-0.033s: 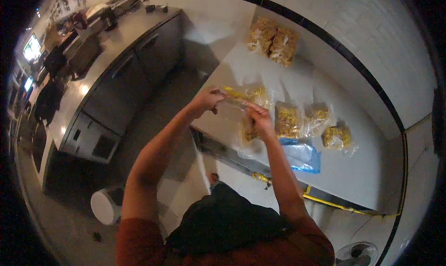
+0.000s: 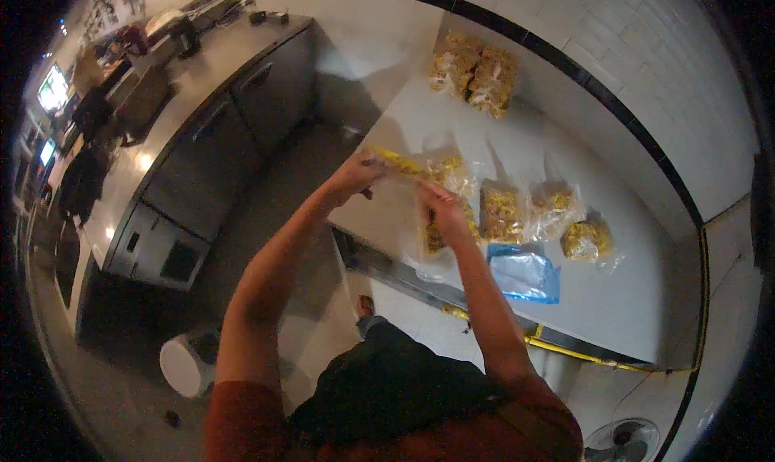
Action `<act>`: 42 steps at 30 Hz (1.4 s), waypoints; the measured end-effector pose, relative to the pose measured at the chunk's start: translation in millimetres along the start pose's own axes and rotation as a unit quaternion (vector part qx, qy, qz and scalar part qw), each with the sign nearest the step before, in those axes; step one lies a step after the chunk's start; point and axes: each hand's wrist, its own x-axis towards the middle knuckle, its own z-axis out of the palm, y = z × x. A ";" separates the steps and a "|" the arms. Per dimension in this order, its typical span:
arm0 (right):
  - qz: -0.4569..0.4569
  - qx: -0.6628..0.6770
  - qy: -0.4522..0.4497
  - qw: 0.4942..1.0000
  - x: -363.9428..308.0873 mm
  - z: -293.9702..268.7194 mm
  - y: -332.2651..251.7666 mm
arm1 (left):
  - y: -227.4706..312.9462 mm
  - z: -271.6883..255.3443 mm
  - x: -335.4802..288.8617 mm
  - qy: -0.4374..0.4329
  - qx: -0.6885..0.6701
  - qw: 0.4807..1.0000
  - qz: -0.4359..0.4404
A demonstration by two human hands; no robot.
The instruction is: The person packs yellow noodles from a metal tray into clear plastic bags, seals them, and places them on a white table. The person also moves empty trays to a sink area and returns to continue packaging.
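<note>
My left hand (image 2: 355, 175) and my right hand (image 2: 444, 210) are raised over the near left part of a white counter, fingers pinched. Between them stretches a thin clear plastic bag (image 2: 401, 176), blurred and hard to outline. A bright yellow strip shows along its far side; I cannot tell whether it belongs to this bag. Beyond my right hand lies a clear bag with yellow pieces (image 2: 449, 170); another, partly hidden, sits under my right wrist. To the right stand several more filled bags (image 2: 502, 210). A blue-edged packet of clear plastic (image 2: 525, 273) lies beside my right forearm.
Two larger bags of golden pieces (image 2: 492, 82) stand at the counter's far end by the tiled wall. A yellow pipe (image 2: 581, 357) runs along the counter's near edge. Across the aisle are steel cabinets (image 2: 198, 151) under a cluttered worktop. A white bucket (image 2: 184, 367) stands lower left; a fan (image 2: 623, 442) lower right.
My right hand has shifted slightly left. More of the bag under my right wrist shows. The bag between my hands is still held.
</note>
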 end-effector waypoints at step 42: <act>0.332 -0.105 0.453 0.821 1.7 125.4 41.7 | -105.8 21.3 197.7 -0.591 0.284 0.571 0.495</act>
